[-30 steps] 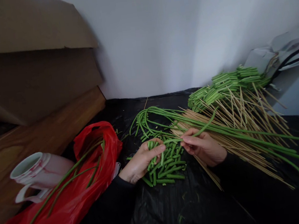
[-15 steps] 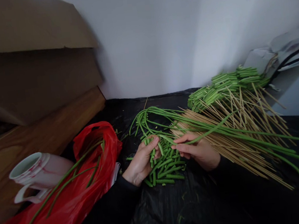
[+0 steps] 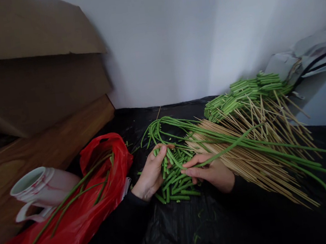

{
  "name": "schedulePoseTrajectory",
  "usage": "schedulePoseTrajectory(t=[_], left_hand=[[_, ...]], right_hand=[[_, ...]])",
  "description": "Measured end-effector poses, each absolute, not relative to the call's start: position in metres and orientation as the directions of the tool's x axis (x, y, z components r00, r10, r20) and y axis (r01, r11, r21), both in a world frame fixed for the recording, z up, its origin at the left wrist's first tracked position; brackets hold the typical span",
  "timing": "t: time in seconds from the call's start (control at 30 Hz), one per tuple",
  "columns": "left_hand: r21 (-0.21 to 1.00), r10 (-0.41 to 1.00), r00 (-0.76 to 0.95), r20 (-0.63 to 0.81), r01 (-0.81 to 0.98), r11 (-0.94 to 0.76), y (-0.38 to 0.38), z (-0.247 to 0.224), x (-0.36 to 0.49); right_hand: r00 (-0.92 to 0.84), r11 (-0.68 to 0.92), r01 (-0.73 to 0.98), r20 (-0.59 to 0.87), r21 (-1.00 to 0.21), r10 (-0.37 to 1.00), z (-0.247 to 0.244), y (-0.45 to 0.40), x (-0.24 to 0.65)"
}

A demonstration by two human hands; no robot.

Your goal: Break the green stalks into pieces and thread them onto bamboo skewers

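Observation:
My left hand (image 3: 151, 170) is closed, with thumb and fingers pinching one end of a long green bean-like stalk (image 3: 232, 143). A few short green pieces show by its fingers; whether it grips them too, I cannot tell. My right hand (image 3: 211, 171) pinches the same stalk a little farther along, and the rest trails off to the right. Below both hands lies a heap of short cut green pieces (image 3: 178, 187). More long stalks (image 3: 273, 149) curve behind my hands and stretch right across thin bamboo skewers (image 3: 254, 174).
Neatly lined-up green pieces (image 3: 244, 93) are stacked by the wall, with skewer ends sticking out. At left, a red plastic bag (image 3: 102, 208) holds several stalks beside a white pitcher (image 3: 50, 187). A cardboard box (image 3: 38, 74) stands behind. Black plastic sheeting (image 3: 176, 231) covers the surface.
My right hand has moved slightly left and down with the stalk. The left hand's fingers have shifted up a little, and the stalk between the hands now bends more steeply downward.

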State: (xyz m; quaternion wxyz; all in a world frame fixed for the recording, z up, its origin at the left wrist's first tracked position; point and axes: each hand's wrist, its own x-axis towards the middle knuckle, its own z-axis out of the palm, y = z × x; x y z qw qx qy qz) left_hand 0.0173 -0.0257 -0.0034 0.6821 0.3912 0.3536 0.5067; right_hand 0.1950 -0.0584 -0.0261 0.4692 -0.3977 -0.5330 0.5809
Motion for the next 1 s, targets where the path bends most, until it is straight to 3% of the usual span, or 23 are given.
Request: schedulePoseTrajectory(t=[0.23,0.3,0.43,0.53,0.67,0.83,1.0], left_hand=[[0.747,0.981,0.165,-0.106,-0.638,0.188,-0.008,0.006,-0.004],[0.757,0.986,0.123,-0.108,-0.634,0.162,-0.003,0.006,-0.009],[0.953,0.995,-0.088,0.038,-0.297,-0.063,-0.003,0.001,-0.010],[0.982,0.981,-0.068,0.181,-0.049,-0.185,-0.007,-0.002,-0.007],[0.982,0.978,0.090,0.186,0.006,-0.188,-0.010,0.000,-0.007],[0.926,0.942,0.043,0.333,0.175,-0.335,-0.015,0.006,-0.008],[0.895,0.904,0.261,0.338,0.209,-0.395,-0.025,0.006,0.001]], right_hand=[[-0.223,-0.017,-0.198,0.028,-0.980,0.975,-0.024,-0.053,0.205],[-0.174,-0.018,-0.242,0.025,-0.970,0.984,-0.022,-0.048,0.210],[-0.128,-0.001,-0.259,0.033,-0.966,0.991,-0.018,-0.044,0.215],[-0.138,-0.006,-0.246,0.029,-0.969,0.990,-0.016,-0.045,0.214],[-0.137,-0.018,-0.240,0.015,-0.971,0.991,-0.014,-0.046,0.213],[-0.141,-0.034,-0.240,0.000,-0.970,0.990,-0.013,-0.046,0.213],[-0.152,-0.029,-0.242,0.009,-0.970,0.988,-0.015,-0.046,0.212]])
